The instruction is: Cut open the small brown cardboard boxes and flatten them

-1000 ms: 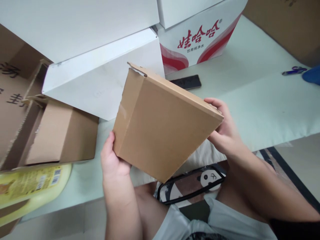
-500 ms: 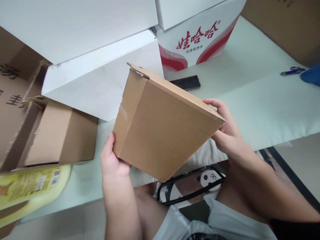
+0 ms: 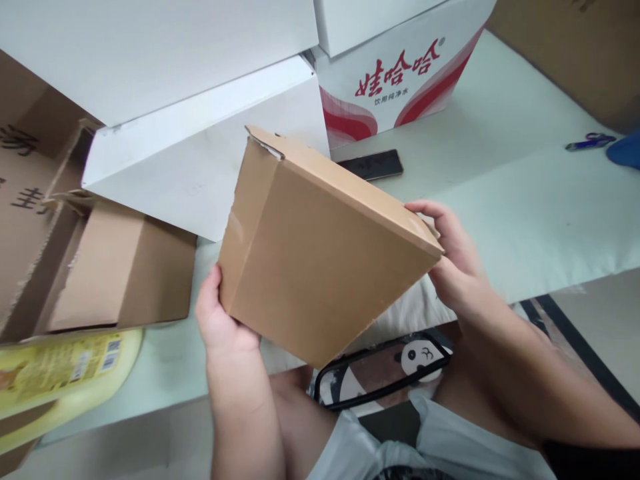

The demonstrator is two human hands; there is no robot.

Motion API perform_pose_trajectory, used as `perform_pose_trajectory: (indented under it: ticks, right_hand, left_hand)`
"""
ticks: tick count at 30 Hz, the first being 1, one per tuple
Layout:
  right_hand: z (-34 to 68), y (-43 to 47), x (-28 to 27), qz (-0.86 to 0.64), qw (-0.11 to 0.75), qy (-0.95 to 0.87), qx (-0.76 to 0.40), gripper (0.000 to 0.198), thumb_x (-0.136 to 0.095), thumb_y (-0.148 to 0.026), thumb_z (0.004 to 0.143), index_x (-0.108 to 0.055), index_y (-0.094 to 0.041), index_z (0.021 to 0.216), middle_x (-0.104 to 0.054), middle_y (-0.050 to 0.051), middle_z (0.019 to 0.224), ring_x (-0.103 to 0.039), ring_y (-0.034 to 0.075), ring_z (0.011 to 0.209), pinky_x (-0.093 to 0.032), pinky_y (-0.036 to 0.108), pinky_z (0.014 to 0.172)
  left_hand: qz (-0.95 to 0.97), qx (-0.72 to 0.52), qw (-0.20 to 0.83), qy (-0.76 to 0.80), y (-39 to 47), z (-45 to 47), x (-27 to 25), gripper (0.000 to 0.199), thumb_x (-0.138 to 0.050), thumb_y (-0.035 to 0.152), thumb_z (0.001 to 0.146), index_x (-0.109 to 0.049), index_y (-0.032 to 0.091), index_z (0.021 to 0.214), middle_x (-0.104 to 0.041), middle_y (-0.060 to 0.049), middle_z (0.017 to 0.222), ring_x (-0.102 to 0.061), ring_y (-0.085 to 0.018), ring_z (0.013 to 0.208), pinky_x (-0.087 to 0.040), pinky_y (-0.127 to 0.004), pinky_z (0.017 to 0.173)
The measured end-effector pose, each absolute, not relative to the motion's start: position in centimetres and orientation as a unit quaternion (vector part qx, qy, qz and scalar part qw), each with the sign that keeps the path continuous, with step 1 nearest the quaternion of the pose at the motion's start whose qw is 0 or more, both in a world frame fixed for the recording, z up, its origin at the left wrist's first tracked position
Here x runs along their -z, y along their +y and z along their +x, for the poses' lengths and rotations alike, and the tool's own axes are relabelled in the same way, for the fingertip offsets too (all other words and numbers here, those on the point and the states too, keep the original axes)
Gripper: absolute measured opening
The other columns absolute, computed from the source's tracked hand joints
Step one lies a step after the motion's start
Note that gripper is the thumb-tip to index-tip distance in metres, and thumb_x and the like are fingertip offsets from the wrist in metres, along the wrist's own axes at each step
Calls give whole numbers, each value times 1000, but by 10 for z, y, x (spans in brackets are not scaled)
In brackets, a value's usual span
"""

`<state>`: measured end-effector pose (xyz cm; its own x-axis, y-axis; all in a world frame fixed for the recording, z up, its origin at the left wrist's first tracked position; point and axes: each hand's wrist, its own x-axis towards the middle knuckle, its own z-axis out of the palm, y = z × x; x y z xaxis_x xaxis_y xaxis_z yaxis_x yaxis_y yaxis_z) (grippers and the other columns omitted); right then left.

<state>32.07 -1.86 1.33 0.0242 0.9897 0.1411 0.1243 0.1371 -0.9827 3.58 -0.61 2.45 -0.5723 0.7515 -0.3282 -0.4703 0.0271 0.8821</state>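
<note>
Between my hands a brown cardboard box (image 3: pixel 325 260) is held up at a tilt, one broad plain side facing me. My left hand (image 3: pixel 225 317) grips its lower left corner, thumb on the narrow side and the other fingers hidden underneath. At the right end, my right hand (image 3: pixel 453 260) is closed around the corner, with fingers on the upper edge. A small flap sticks up at the box's top left corner. Behind the box, a dark phone (image 3: pixel 375 165) lies on the pale green tabletop (image 3: pixel 540 213), partly covered by it.
White boxes (image 3: pixel 200 160) and a white carton with red lettering (image 3: pixel 395 87) stand behind. Opened brown cartons (image 3: pixel 130 267) and a yellow jug (image 3: pixel 95 367) are at left. Scissors (image 3: pixel 590 141) lie at right beside something blue (image 3: pixel 625 160). A panda-printed bag (image 3: pixel 380 377) is below the table edge.
The box has shifted slightly left and turned a little in my hands. My left hand has moved slightly left with it; both hands keep their hold.
</note>
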Motion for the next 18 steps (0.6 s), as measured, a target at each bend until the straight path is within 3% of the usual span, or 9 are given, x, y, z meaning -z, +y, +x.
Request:
perform_pose_trajectory:
  ticks: [11,18]
  right_hand:
    - [312,-16,-8,-479,462,-561,-493,48,-66,-41,87,-41,-33,127,-62,4,103,-59,20,78,-51,35,64]
    - [320,-13,-5,-495,483,-539,-480,42,-63,-47,88,-45,-34,124,-59,3,92,-54,19,68,-45,32,54]
  left_hand:
    - [179,-703,404,557,0,36,-24,29,-74,42,64,-74,18,81,-76,0,77,-69,-19,75,-56,-27,68]
    - [174,-687,401,580,-3,39,-29,28,-75,43,63,-74,19,78,-74,-1,76,-66,-19,75,-54,-28,68]
